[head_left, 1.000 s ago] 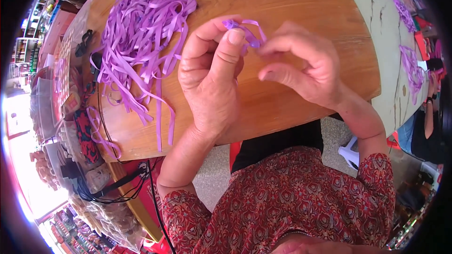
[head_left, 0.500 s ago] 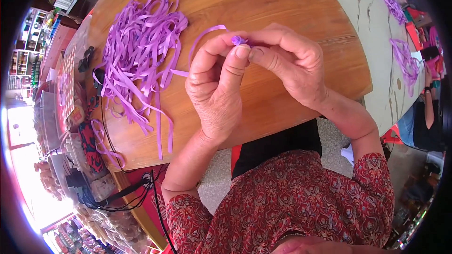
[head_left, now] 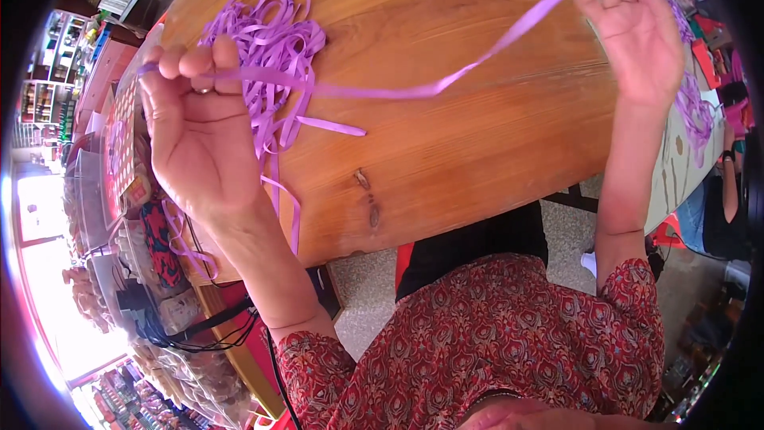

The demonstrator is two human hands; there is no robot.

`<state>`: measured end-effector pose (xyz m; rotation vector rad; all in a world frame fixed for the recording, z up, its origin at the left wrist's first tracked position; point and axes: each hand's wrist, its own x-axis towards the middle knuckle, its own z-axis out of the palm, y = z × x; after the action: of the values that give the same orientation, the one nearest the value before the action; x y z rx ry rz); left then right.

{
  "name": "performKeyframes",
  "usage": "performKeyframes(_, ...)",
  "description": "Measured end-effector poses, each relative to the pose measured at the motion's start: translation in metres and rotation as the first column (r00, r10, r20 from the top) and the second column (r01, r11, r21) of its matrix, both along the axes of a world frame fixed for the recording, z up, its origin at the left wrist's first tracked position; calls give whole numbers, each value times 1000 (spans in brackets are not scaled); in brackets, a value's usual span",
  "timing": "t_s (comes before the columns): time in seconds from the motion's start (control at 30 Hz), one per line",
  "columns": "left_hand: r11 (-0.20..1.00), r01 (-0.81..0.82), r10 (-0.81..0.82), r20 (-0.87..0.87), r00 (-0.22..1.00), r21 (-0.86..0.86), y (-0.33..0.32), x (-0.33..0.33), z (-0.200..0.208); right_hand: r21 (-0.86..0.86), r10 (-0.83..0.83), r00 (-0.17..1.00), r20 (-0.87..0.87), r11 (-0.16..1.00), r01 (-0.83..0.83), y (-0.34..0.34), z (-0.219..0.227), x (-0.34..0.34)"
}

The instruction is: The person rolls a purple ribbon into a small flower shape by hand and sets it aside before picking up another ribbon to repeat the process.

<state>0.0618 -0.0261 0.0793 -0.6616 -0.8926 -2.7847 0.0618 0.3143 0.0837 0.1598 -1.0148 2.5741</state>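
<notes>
A narrow purple ribbon (head_left: 374,93) stretches, a little slack, across the wooden table (head_left: 477,143) between my two hands. One end is pinched by my left hand (head_left: 203,135), raised at the left with its fingers curled in and a ring on one of them. At the far right, my right hand (head_left: 637,40) is lifted and grips the other end near its fingertips. A dark purple tip shows at each end. Partly hidden behind my left hand, a tangled heap of purple ribbons (head_left: 278,44) lies on the table, with a loose strand pointing right.
More purple ribbons (head_left: 694,115) lie on a white marbled table (head_left: 668,167) at the right, where another person's arm (head_left: 728,179) shows. Black cables (head_left: 215,342) hang by the left table edge. Shelves with small goods (head_left: 48,72) stand at the far left.
My hands were together over the table, pinching a small rolled purple piece. They have spread wide apart, left and right, and the ribbon now spans between them.
</notes>
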Motion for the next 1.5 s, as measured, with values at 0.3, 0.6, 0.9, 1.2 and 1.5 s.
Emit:
performKeyframes(0.3,921,75,72,355,932,-383,69,14,-52,729,222,969,-111,680,-72,-23,-41,-9)
performKeyframes(0.6,868,120,72,361,930,-482,91,20,-63,905,369,879,-303,399,145,-66,-58,-7)
performKeyframes(0.9,838,140,77,368,927,-527,89,19,-74,868,364,917,-166,495,-39,-61,-68,-6)
performKeyframes(1.2,774,-10,119,129,984,-633,91,19,-82,906,304,905,-296,388,167,-57,-60,-4)
performKeyframes(1.5,792,51,83,191,978,-609,99,23,-85,910,334,907,-256,400,109,-60,-62,1)
